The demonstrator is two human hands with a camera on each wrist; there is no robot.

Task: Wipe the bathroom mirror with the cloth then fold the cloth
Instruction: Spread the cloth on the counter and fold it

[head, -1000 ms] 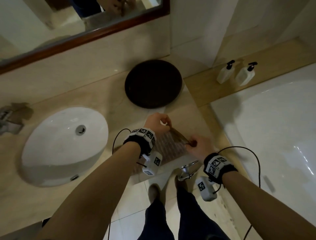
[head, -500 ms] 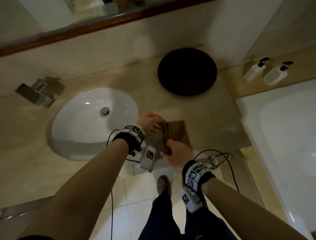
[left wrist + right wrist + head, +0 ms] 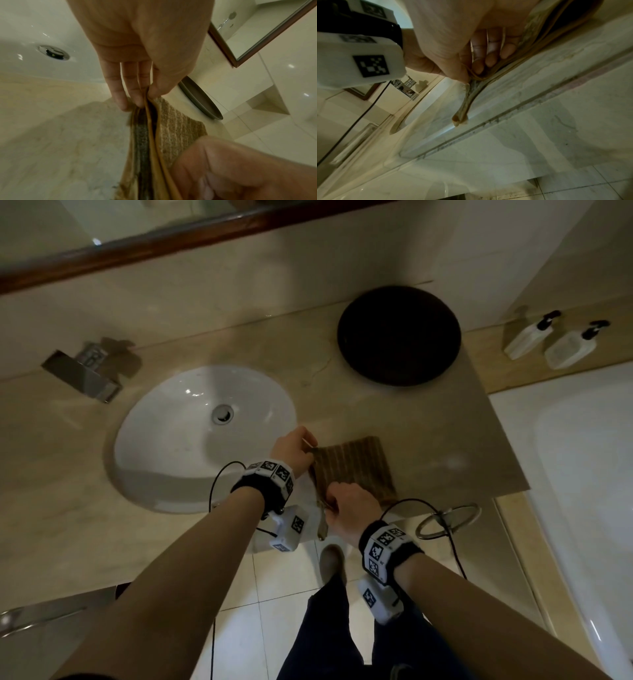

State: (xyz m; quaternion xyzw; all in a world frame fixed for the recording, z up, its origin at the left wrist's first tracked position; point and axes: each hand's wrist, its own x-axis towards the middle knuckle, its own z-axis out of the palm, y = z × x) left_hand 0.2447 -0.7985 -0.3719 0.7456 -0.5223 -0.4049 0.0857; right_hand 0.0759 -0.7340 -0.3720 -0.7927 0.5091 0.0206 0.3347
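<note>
Step in hand: the folding stage is judged to be under way; no wiping of the mirror [image 3: 102, 220] is seen, and the cloth lies well below it.
Cloth: a brown ribbed cloth [image 3: 352, 467] is laid on the beige marble countertop [image 3: 428, 440], just right of the white basin [image 3: 191, 436] and in front of the dark round tray [image 3: 399, 335]. Several stacked layers are visible along its left edge in the left wrist view, so at least one fold is taken as already made.
Left hand: the left hand [image 3: 291, 451] is closed in a pinch on the far left corner of the cloth; the layered edge is held between thumb and fingertips [image 3: 137, 100].
Right hand: the right hand [image 3: 349, 513] is closed on the near left corner, at the front edge of the counter; the layers are gripped between thumb and curled fingers [image 3: 481, 65], and a hem end hangs below the grip.
Cloth contact: the right-hand portion rests flat on the counter; the left edge is lifted slightly between the two grips.
Next move, as judged: the held edge is to be carried across to the opposite edge with both corners kept level, then laid down and pressed flat.
Caution: the layers could slip apart if either pinch is loosened early.
Other items: a chrome tap [image 3: 85, 371] and two pump bottles [image 3: 551, 340] are noted, well apart from the work.
</note>
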